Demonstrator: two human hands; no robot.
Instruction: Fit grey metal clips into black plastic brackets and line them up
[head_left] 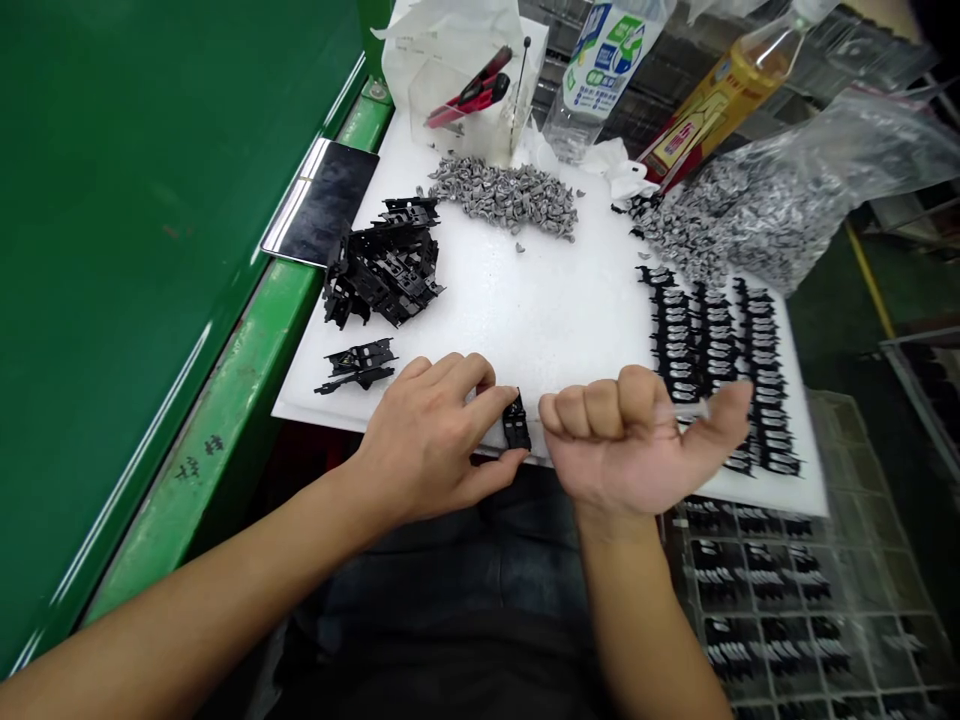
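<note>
Two bare hands are at the front edge of a smooth white board [577, 310] here, and the small flat black slotted part [516, 426] sits between them, right by that edge. Left hand [427, 440] has it pinched, index fingertip at the far end and thumb at the near end. Right hand [630, 440] is curled into a fist with the thumb sticking out, seemingly gripping a slim pale stick [691, 409]; can't tell what it is or whether its tip meets the part. For doing this well, I'd brace the part flat on the board and pin both ends, since something that light would probably skid under a sideways push. Press slow and straight from the right, and aim away from those left fingertips, they're awfully near. Would also nudge the part in from the edge a little so it can't tip off. Layout's handy imo: tangled black parts heap [386, 265] on the left, loose grey curved pieces [506, 197] at the back, tidy black-and-grey rows [716, 350] on the right.
</note>
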